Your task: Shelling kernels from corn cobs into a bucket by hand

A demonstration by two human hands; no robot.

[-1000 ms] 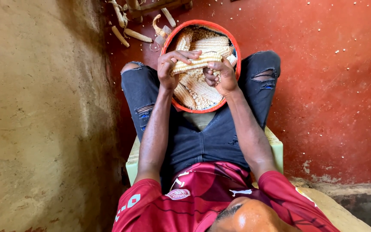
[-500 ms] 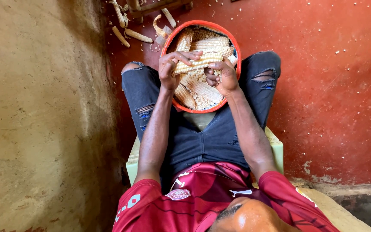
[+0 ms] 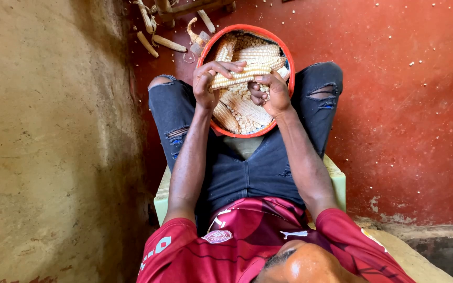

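Both of your hands close on one pale yellow dried maize cob point(image 3: 239, 76), held crosswise above the basin. Your left hand point(image 3: 209, 84) wraps the cob's near end, its fingers point(image 3: 221, 66) curled over the top and clamped on the kernels. Your right hand point(image 3: 271, 93) grips the other end, thumb pressed on the cob's upper side and the remaining fingers point(image 3: 257, 96) folded together underneath.

Directly below the cob sits a round orange-rimmed plastic basin point(image 3: 286, 51), resting between your knees. Inside it lie several more whole pale maize cobs point(image 3: 258, 52) along the far side and at the left edge, on a bed of loose shelled kernels point(image 3: 248, 123).

Your legs, in dark torn denim jeans point(image 3: 268, 167), flank the basin, and you sit on a pale green seat point(image 3: 161, 196). Beyond the basin, bare stripped cobs point(image 3: 168, 43) lie on the red painted floor point(image 3: 394, 115), which carries scattered single kernels. A rough tan earthen wall point(image 3: 53, 141) rises on your left.
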